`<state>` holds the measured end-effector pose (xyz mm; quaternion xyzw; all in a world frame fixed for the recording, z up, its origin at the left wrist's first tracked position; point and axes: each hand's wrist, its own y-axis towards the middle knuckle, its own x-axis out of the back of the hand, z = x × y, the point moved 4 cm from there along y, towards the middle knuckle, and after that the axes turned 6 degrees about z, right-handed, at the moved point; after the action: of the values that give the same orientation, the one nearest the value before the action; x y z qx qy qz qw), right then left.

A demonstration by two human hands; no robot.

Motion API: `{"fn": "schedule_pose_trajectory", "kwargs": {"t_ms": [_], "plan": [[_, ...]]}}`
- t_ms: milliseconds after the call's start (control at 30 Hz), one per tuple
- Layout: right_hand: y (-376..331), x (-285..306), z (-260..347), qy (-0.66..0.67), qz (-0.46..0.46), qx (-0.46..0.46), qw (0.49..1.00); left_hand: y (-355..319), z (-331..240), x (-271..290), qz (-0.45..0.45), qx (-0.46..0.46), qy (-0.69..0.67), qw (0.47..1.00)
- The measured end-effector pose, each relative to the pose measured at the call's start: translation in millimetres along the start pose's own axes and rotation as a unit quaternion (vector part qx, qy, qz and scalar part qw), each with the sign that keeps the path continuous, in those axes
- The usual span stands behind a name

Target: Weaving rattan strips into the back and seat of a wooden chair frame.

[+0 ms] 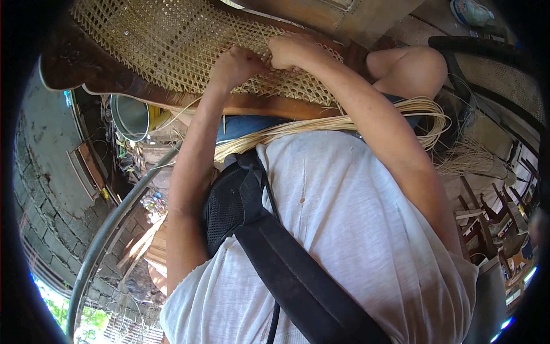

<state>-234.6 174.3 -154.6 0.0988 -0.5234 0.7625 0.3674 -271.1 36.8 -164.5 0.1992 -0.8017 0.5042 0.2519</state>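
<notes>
A pale woven cane panel [166, 40] with an open lattice spans a curved brown wooden frame [258, 106] in front of me. My left hand [238, 66] is over the panel's middle, its fingers curled and pinched at the weave. Close beside it on the right, my right hand [291, 51] is bent down with fingers closed against the lattice. Their fingertips nearly meet, seemingly on a thin cane strand, mostly hidden by the fingers. Across my lap, below the frame, lies a bundle of long loose cane strands [298, 128], looped at its right end.
A metal bucket [130, 117] stands left of the frame, near a curved metal pipe [114, 223]. At right are my bare knee [421, 66], a dark-framed cane piece [504, 74], a spread bunch of strands [472, 157] and several wooden chair parts [492, 221].
</notes>
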Motion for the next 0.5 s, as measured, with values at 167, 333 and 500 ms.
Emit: {"fn": "schedule_pose_trajectory", "kwargs": {"t_ms": [167,333,500], "plan": [[-13,15,-49,-0.079,-0.07,-0.015,0.994,-4,7,1,-0.051,-0.004,0.007,0.999],[-41,49,-77,-0.052,-0.124,-0.024,0.991,1,-53,5,-0.114,-0.042,0.196,0.973],[-29,44,-70,-0.011,-0.128,0.011,0.992,26,-28,-6,0.036,-0.112,-0.267,0.957]]}}
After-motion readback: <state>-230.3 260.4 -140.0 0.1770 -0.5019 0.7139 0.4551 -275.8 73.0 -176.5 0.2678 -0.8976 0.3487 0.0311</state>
